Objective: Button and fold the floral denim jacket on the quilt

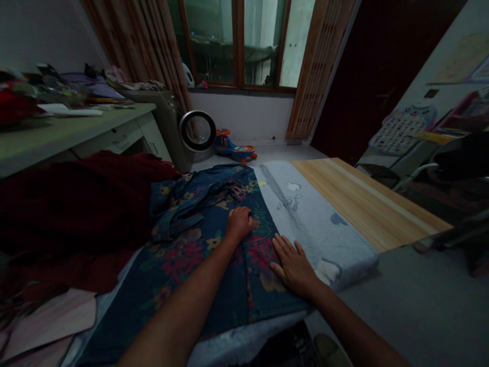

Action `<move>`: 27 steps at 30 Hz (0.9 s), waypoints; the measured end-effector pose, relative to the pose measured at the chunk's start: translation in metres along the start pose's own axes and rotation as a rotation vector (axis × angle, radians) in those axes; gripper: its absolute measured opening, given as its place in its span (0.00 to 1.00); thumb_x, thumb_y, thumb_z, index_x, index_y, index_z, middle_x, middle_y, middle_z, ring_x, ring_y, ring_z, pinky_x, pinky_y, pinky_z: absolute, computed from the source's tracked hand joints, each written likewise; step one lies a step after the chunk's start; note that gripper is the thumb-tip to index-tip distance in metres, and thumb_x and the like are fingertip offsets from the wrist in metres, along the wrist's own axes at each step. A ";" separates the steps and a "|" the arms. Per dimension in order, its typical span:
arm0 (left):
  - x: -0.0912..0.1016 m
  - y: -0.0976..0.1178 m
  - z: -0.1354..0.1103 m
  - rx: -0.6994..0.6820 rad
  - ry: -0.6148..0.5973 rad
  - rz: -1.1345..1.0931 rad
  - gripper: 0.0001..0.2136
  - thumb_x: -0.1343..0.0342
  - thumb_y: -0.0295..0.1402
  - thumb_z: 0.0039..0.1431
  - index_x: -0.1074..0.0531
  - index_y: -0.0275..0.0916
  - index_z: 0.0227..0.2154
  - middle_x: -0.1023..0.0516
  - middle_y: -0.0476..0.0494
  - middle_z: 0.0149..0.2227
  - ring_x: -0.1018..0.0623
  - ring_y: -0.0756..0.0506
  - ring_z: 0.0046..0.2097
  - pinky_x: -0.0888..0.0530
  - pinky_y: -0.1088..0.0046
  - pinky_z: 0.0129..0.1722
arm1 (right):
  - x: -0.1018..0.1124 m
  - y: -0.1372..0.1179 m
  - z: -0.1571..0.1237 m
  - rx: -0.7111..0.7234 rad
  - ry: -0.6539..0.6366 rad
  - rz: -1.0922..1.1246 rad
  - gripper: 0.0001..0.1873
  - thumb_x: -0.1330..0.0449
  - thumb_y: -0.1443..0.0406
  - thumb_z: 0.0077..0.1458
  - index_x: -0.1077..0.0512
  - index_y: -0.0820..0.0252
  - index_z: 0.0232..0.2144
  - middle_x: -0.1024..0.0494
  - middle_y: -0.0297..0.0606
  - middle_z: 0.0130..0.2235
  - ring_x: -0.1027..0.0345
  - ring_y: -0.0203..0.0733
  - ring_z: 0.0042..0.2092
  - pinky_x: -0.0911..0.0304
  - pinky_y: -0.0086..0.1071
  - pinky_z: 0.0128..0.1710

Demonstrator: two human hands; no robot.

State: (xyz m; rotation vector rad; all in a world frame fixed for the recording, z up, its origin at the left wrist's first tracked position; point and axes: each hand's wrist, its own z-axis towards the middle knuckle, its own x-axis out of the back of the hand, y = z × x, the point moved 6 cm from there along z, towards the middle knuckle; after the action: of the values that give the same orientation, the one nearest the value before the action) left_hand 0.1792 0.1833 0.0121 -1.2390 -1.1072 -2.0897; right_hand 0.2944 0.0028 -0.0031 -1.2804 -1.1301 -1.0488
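Note:
A dark blue floral shirt (pixel 225 270) with red, yellow and green print lies spread over a pale, fleecy patterned cover (pixel 317 219). Its sleeve (pixel 183 224) is folded across the upper left part, where the cloth is bunched. On the middle of the shirt, my left hand (pixel 240 224) has its fingers curled against the fabric. My right hand (pixel 294 267) lies flat at the shirt's right edge, fingers stretched out, partly touching the pale cover. A front strip of the shirt runs between my forearms.
Dark red cloth (pixel 76 204) is heaped at left, above pink-and-white fabric (pixel 53 318). A wooden board (pixel 367 199) extends at right. Beyond are a cluttered desk (pixel 114 125), a washing machine with its round door (pixel 197 131) ajar, and a blue-orange ride-on toy (pixel 233 148).

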 end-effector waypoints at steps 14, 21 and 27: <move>0.022 0.046 -0.098 -0.232 -0.274 -0.014 0.17 0.53 0.35 0.66 0.33 0.47 0.56 0.37 0.44 0.65 0.43 0.42 0.68 0.47 0.49 0.65 | 0.015 -0.015 0.004 -0.031 0.045 0.078 0.27 0.56 0.63 0.64 0.40 0.60 0.63 0.43 0.46 0.67 0.53 0.47 0.68 0.55 0.50 0.65; 0.012 0.047 -0.140 -0.239 -0.279 0.092 0.24 0.53 0.41 0.66 0.42 0.48 0.64 0.44 0.46 0.69 0.50 0.41 0.70 0.50 0.49 0.66 | -0.003 -0.013 0.005 0.003 0.044 0.030 0.30 0.56 0.58 0.65 0.46 0.60 0.66 0.50 0.43 0.70 0.58 0.47 0.70 0.59 0.48 0.66; 0.013 0.051 -0.140 -0.227 -0.222 0.102 0.24 0.53 0.40 0.65 0.41 0.48 0.63 0.43 0.48 0.68 0.49 0.42 0.70 0.50 0.50 0.67 | 0.006 0.015 -0.009 -0.173 0.046 -0.027 0.31 0.56 0.57 0.65 0.45 0.64 0.66 0.46 0.46 0.68 0.56 0.54 0.69 0.58 0.52 0.65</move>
State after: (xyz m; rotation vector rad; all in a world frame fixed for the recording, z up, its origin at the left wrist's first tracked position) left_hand 0.1405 0.0392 0.0068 -1.6338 -0.8919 -2.0817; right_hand 0.3100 -0.0052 0.0005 -1.3727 -1.0419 -1.2111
